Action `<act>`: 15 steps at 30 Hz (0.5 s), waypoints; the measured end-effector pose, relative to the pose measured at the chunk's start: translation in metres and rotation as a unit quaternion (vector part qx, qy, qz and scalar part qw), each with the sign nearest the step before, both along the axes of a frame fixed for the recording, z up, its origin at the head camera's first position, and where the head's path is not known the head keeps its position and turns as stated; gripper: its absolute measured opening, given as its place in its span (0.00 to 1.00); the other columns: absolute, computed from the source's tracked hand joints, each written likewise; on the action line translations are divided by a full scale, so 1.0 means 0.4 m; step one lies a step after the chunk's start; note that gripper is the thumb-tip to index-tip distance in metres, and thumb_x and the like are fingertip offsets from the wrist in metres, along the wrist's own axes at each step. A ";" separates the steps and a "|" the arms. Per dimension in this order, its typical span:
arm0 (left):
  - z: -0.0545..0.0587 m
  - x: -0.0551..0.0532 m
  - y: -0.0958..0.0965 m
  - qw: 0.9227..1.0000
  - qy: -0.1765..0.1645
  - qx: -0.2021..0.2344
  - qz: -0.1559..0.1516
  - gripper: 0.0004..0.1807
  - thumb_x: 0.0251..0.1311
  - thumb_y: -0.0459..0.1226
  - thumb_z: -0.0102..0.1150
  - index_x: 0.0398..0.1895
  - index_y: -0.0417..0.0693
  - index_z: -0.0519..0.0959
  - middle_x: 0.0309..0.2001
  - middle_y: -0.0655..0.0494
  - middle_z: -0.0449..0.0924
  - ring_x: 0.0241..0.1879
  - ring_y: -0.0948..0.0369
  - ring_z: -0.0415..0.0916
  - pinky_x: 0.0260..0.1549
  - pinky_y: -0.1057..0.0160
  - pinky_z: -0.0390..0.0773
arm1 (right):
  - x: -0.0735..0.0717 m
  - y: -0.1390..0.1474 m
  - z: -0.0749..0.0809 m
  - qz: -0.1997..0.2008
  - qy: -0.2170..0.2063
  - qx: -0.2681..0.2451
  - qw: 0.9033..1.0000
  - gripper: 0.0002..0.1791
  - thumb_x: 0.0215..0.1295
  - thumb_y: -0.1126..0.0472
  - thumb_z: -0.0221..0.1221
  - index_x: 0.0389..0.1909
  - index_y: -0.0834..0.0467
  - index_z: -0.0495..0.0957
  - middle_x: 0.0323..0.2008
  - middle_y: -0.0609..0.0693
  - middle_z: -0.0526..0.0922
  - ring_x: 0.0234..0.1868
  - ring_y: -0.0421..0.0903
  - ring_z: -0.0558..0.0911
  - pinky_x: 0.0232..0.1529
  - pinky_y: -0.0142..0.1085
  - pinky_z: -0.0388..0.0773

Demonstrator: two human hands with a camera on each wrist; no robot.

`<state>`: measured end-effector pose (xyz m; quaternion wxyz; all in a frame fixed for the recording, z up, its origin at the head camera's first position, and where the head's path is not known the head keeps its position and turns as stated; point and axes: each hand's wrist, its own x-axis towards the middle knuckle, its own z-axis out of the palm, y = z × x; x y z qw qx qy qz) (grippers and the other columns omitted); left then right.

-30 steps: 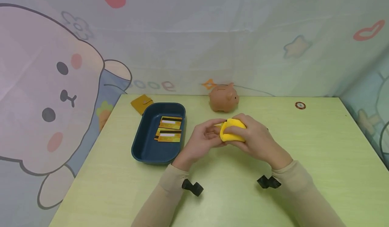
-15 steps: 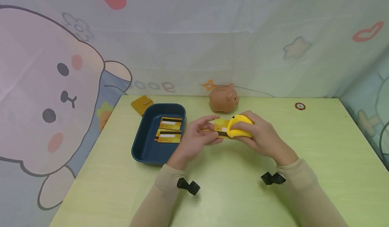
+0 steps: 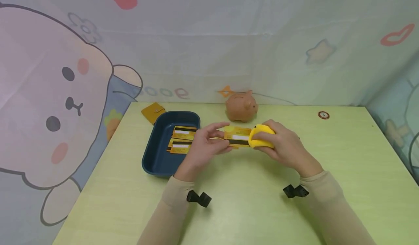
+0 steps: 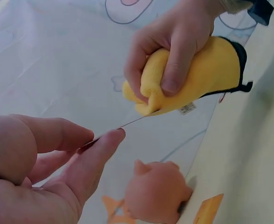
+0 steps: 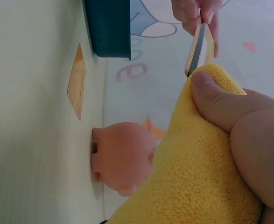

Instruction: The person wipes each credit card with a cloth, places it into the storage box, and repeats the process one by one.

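My left hand (image 3: 207,143) pinches the left end of a yellow bank card (image 3: 238,137) with a dark stripe and a white strip. The card's other end meets a fuzzy yellow plush pouch (image 5: 207,154), which my right hand (image 3: 286,146) grips. In the left wrist view the card shows edge-on as a thin line running into the pouch (image 4: 216,65). The pouch has dark trim and a small white tag. How far the card reaches inside is hidden. Both hands are raised over the table. Below them, another orange-yellow card (image 5: 77,86) lies on the tabletop.
A dark blue tray (image 3: 148,165) at the left holds several similar cards (image 3: 183,133). Behind it lies a mustard snap wallet (image 3: 153,113). A pink piggy bank (image 3: 241,107) stands at the back, and a red-and-white poker chip (image 3: 323,115) lies at the back right.
The hands have moved apart, left hand leftward and right hand slightly rightward. More of the card has come into sight between the left fingers and the pouch.
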<state>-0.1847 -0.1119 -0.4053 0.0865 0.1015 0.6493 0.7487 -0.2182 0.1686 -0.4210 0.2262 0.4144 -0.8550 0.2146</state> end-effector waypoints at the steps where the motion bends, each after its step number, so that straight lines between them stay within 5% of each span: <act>1: 0.003 0.000 -0.002 1.000 -0.001 -0.005 0.008 0.30 0.64 0.20 0.63 0.70 0.42 0.76 0.42 0.49 0.77 0.36 0.57 0.88 0.46 0.50 0.89 | 0.000 0.003 -0.001 -0.005 -0.001 0.002 1.000 0.17 0.66 0.40 0.68 0.46 0.47 0.86 0.48 0.53 0.79 0.41 0.48 0.77 0.36 0.45 0.82; 5: 0.017 0.000 -0.014 0.999 0.001 -0.030 0.045 0.28 0.64 0.22 0.65 0.67 0.41 0.77 0.40 0.50 0.75 0.33 0.57 0.86 0.44 0.47 0.89 | 0.000 0.011 0.002 -0.015 -0.010 -0.005 1.000 0.20 0.52 0.55 0.80 0.46 0.47 0.86 0.48 0.53 0.78 0.42 0.48 0.76 0.36 0.45 0.82; 7: 0.022 0.001 -0.021 0.997 0.006 -0.045 0.056 0.26 0.64 0.23 0.65 0.66 0.39 0.76 0.41 0.49 0.73 0.33 0.56 0.86 0.44 0.47 0.89 | 0.001 0.013 0.005 -0.015 -0.012 -0.009 1.000 0.20 0.53 0.55 0.80 0.46 0.46 0.86 0.48 0.52 0.78 0.42 0.48 0.76 0.36 0.45 0.82; 10: 0.027 0.002 -0.037 0.996 0.015 -0.059 0.066 0.23 0.65 0.24 0.66 0.63 0.39 0.76 0.43 0.47 0.71 0.32 0.55 0.86 0.43 0.46 0.89 | 0.003 0.012 0.007 -0.009 -0.014 -0.013 1.000 0.16 0.62 0.44 0.73 0.47 0.46 0.86 0.48 0.52 0.78 0.42 0.48 0.76 0.36 0.44 0.82; 15: 0.052 0.009 -0.073 0.990 0.033 -0.105 0.086 0.16 0.67 0.27 0.66 0.56 0.43 0.78 0.42 0.46 0.70 0.26 0.51 0.83 0.41 0.45 0.90 | 0.005 0.009 0.010 -0.005 -0.014 -0.016 1.000 0.28 0.70 0.30 0.51 0.46 0.47 0.86 0.48 0.52 0.78 0.42 0.47 0.76 0.36 0.44 0.82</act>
